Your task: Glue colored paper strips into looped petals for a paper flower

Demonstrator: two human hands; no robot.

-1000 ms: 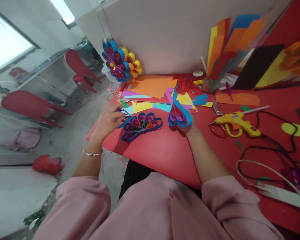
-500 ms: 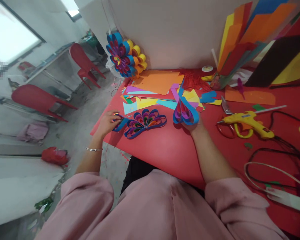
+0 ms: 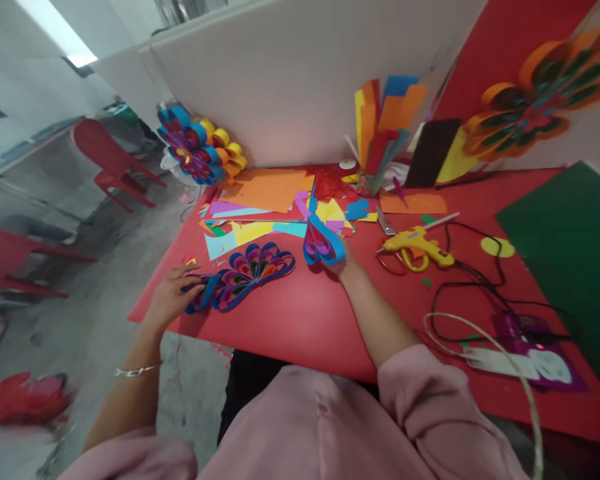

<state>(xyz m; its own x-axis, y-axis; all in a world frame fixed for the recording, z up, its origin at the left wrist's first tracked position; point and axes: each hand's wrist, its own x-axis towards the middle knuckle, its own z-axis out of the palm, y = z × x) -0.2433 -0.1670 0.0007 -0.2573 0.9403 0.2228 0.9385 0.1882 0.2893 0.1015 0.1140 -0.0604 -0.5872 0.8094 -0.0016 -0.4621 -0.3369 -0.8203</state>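
Note:
My left hand (image 3: 169, 298) is closed on the left end of a flat fan of looped paper strips (image 3: 250, 270), blue outside with purple, red and green inside, lying on the red table (image 3: 305, 313). My right hand (image 3: 344, 261) grips a smaller looped petal piece (image 3: 321, 244), blue and purple, held upright just off the table surface. Only part of the right hand shows behind the petal.
Loose coloured paper sheets (image 3: 270, 193) lie behind the hands. A yellow glue gun (image 3: 420, 243) and red-handled scissors (image 3: 395, 257) sit to the right, with black cords (image 3: 480, 293). A finished paper flower (image 3: 195, 147) hangs at the table's back left corner. A green sheet (image 3: 570, 247) lies far right.
The camera has swung right and tilted. My left hand has slid down along the table's left edge, holding the fan's end. My right hand keeps its grip on the petal piece.

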